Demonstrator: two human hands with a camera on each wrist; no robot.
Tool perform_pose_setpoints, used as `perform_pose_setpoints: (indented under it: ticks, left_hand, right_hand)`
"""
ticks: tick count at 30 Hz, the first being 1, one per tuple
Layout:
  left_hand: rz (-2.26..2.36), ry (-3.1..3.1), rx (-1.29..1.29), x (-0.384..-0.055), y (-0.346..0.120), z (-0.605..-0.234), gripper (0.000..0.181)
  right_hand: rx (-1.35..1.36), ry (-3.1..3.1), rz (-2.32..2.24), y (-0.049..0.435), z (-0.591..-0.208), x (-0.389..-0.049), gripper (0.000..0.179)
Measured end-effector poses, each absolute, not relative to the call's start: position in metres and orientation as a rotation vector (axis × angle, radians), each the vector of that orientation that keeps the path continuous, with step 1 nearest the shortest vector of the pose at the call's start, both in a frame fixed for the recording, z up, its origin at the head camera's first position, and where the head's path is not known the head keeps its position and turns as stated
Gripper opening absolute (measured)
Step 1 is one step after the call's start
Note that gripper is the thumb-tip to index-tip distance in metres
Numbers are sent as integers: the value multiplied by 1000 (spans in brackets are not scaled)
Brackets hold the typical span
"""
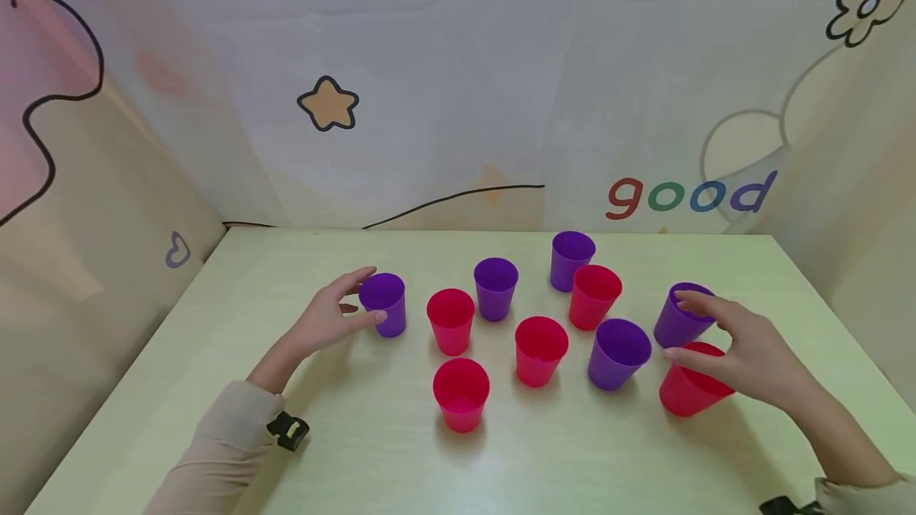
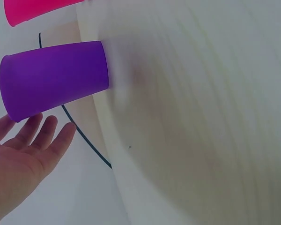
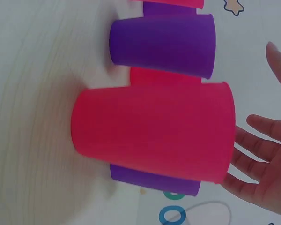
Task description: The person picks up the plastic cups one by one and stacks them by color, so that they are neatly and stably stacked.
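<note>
My left hand (image 1: pixel 335 315) reaches around the upper part of the leftmost purple cup (image 1: pixel 390 316), thumb at the near side and fingers at the far side of the rim. In the left wrist view, its fingers are loosely spread beside that cup's rim; whether they touch is hard to tell. My right hand (image 1: pixel 758 352) hovers over the rightmost red cup (image 1: pixel 688 393), thumb and fingers spread apart. Its fingertips overlap the rim of a purple cup (image 1: pixel 676 324) behind. The right wrist view shows this hand (image 3: pixel 267 161) beyond the red cup's mouth, partly hidden by it.
Several more upright cups stand between the hands: red cups (image 1: pixel 461 396) (image 1: pixel 541 352) (image 1: pixel 451 323) (image 1: pixel 595 298) and purple cups (image 1: pixel 619 356) (image 1: pixel 496 290) (image 1: pixel 572 261). They stand on a pale table (image 1: pixel 358 451). A printed curtain (image 1: pixel 458 102) hangs behind it.
</note>
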State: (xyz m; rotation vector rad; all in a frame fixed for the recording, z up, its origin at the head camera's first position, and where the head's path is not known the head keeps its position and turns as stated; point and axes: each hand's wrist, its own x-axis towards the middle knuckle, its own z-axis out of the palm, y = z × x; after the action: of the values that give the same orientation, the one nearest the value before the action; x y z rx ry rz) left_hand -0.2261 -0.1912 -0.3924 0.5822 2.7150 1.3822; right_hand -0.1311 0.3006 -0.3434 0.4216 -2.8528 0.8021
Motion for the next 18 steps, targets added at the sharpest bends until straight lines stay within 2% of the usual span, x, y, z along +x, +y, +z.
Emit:
perform_pose_setpoints:
  ticks: [9,18]
  left_hand:
    - [1396,2694,582,-228,-187,-393,69]
    - [1417,2677,524,-230,-185,-396,69]
  right_hand:
    - [540,-2858,855,286,-350,-135,71]
    - [538,-2925,849,278,-354,-135,77]
